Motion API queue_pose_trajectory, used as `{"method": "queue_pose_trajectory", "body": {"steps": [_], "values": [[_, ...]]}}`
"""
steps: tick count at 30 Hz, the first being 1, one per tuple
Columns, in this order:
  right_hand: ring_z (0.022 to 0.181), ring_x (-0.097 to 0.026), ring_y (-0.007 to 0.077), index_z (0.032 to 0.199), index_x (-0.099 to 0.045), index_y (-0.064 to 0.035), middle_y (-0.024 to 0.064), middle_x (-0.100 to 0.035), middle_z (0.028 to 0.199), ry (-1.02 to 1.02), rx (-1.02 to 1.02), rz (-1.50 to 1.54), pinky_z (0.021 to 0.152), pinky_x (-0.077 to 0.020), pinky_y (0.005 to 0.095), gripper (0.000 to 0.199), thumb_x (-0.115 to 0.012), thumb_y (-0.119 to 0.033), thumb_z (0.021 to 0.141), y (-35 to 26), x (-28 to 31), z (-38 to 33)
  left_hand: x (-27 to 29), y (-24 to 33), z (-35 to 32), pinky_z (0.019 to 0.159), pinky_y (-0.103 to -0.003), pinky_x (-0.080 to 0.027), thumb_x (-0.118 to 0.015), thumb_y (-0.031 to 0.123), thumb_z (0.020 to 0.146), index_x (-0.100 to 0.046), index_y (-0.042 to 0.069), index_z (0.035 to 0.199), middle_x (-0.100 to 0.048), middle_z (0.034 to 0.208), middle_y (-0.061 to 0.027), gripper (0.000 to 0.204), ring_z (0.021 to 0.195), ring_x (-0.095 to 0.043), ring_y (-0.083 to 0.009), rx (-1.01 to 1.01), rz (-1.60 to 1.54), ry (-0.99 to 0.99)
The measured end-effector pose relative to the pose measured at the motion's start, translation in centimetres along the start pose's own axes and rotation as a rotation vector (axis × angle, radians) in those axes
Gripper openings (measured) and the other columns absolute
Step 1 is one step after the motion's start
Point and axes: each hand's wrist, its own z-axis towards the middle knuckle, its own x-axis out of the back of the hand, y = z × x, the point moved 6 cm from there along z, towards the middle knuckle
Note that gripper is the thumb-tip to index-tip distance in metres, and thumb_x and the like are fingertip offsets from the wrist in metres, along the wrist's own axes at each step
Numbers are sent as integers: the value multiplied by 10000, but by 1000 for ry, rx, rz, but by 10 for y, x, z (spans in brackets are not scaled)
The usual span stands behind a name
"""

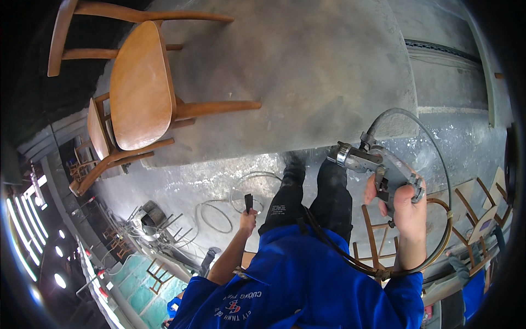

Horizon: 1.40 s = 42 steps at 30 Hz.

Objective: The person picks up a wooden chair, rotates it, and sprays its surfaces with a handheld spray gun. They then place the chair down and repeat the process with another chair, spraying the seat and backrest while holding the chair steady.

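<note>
My right hand (410,205) is wrapped round the grip of a metal spray gun (359,159), held out at the right with its nozzle end toward the left. A grey hose (441,151) arcs from the gun and loops back by my forearm. Lower, beside my left leg, my left hand (248,220) is closed on a small dark flat piece (249,202); its kind cannot be made out. Ahead to the left, a brown wooden chair (141,82) lies tipped over, legs pointing right, apart from both hands.
A broad grey slab (307,66) extends ahead of my feet. Another wooden chair (97,129) is beside the tipped one. Coiled hose (216,216) lies on the floor at left. Wooden chair frames (474,222) stand at right, close to my right arm.
</note>
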Motion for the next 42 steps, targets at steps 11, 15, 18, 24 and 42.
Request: {"method": "queue_pose_trajectory", "body": {"steps": [11, 15, 18, 24, 42], "values": [[714, -583, 96, 1042, -635, 8, 12, -612, 746, 89, -177, -138, 690, -469, 264, 378, -587, -367, 1025, 62, 30, 45, -17, 0, -8, 515, -299, -438, -537, 308, 944, -572, 31, 900, -542, 648, -23, 282, 567, -541, -130, -72, -46, 106], [713, -580, 99, 1071, -640, 14, 13, -611, 749, 73, -141, -77, 692, -467, 263, 421, -596, -401, 1019, 81, 40, 53, -31, 1, -9, 510, -308, -450, -505, 325, 973, -557, 42, 844, -541, 633, -34, 316, 563, -554, -137, -102, 26, 129], [710, -577, 99, 1080, -638, 18, 11, -610, 744, 87, -238, -201, 691, -466, 262, 443, -602, -419, 1014, 95, 49, 62, -39, -2, -9, 510, -300, -463, -486, 352, 1005, -547, 36, 858, -551, 650, -47, 354, 571, -570, -140, -116, 83, 123], [700, -565, 95, 1096, -642, 16, 3, -602, 728, 113, -211, -137, 686, -464, 261, 460, -619, -434, 1002, 103, 63, 63, -47, -7, -13, 538, -302, -513, -461, 356, 1025, -565, 7, 955, -619, 728, -87, 371, 636, -645, -167, -65, 36, 109], [653, -524, 65, 1325, -575, 43, 23, -637, 761, 253, 358, 31, 595, -418, 231, 568, -608, -427, 1008, 28, 52, 158, 40, 368, 9, 1074, -515, -439, -395, 307, 1053, -533, 125, 1081, -609, 1288, -167, 230, 1285, -539, -337, -470, -1400, -90]]}}
